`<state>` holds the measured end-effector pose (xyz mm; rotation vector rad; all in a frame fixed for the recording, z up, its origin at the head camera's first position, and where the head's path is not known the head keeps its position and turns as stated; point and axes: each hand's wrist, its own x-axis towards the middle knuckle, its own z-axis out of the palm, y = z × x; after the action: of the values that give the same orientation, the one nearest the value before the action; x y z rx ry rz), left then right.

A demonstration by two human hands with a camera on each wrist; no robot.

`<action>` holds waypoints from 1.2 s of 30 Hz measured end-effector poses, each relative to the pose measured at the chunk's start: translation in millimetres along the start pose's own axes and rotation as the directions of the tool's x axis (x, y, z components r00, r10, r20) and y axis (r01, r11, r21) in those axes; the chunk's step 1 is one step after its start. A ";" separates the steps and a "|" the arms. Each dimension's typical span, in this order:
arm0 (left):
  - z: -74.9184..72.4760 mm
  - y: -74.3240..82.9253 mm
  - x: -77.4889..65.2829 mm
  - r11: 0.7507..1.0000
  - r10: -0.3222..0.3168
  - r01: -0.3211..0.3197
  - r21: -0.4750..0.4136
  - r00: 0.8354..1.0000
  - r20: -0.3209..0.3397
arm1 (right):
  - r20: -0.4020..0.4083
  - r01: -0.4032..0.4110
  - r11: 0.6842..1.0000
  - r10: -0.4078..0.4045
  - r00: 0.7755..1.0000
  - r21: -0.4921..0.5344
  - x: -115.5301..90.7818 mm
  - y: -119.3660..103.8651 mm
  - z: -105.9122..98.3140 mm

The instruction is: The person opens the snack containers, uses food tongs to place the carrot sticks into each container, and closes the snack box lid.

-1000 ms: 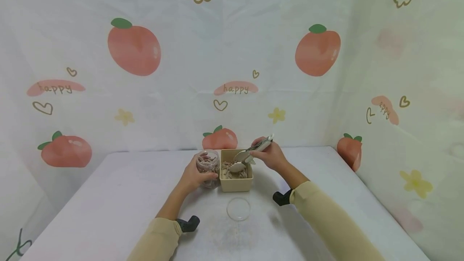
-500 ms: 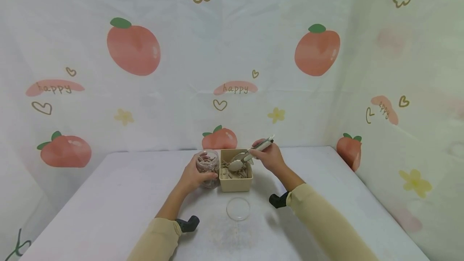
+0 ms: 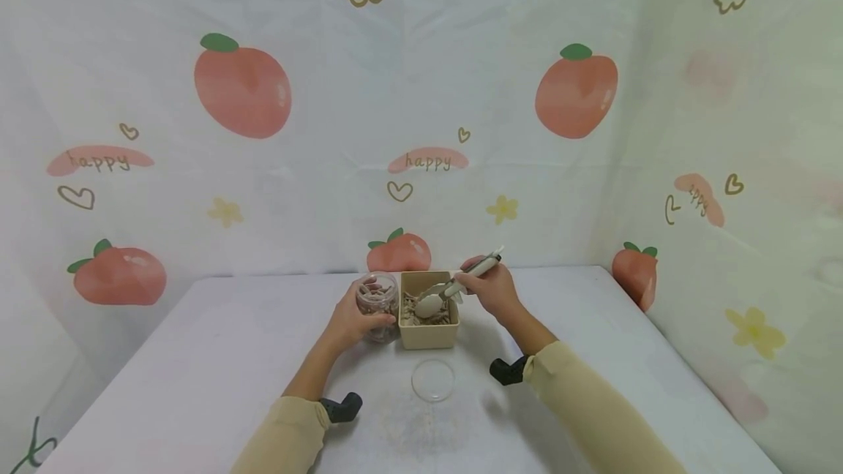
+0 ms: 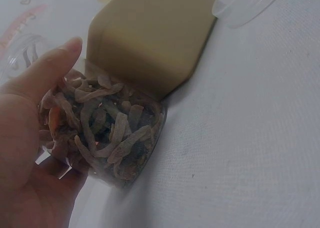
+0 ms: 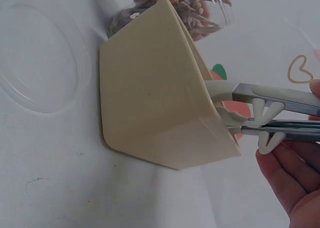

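Note:
My left hand (image 3: 351,320) grips a clear plastic jar (image 4: 145,143) that stands on the table, full of brownish dried strips (image 4: 120,133). Thumb and fingers wrap its sides. Just right of the jar is a beige square box (image 3: 428,337) with more of the strips (image 3: 445,317) inside. My right hand (image 3: 492,287) holds a pair of pale tongs (image 5: 280,96) by the handles, above the box's right side. The tongs' scoop-shaped heads (image 3: 429,306) reach down into the box among the strips. Box walls hide the heads in the right wrist view.
A clear round lid (image 3: 433,380) lies flat on the white table (image 3: 230,371) in front of the box. Behind the table hangs a white cloth backdrop (image 3: 421,93) printed with fruit. Another cloth wall stands on the right.
The two tong heads have come closer together and stay low in the box. My right hand has shifted only slightly. The left hand and jar have not moved.

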<state>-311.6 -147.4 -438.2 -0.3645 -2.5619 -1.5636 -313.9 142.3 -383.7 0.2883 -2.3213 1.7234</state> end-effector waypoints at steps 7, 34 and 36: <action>0.4 0.5 0.0 1.000 0.009 -0.009 -0.009 1.000 -0.001 | -0.026 -0.005 0.999 0.006 1.000 0.032 -1.4 -0.2 -4.3; 2.0 -2.9 1.0 1.000 0.008 -0.008 -0.002 1.000 -0.005 | -0.095 0.072 0.957 -0.047 0.994 0.280 1.1 -31.1 -13.7; 1.5 -3.1 1.4 1.000 0.001 -0.001 -0.003 1.000 -0.004 | -0.100 0.096 0.952 -0.069 0.993 0.291 2.7 -34.9 -12.2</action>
<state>-313.8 -147.2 -441.3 -0.3628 -2.5566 -1.5665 -305.3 144.0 -347.7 0.3480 -1.9578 1.9958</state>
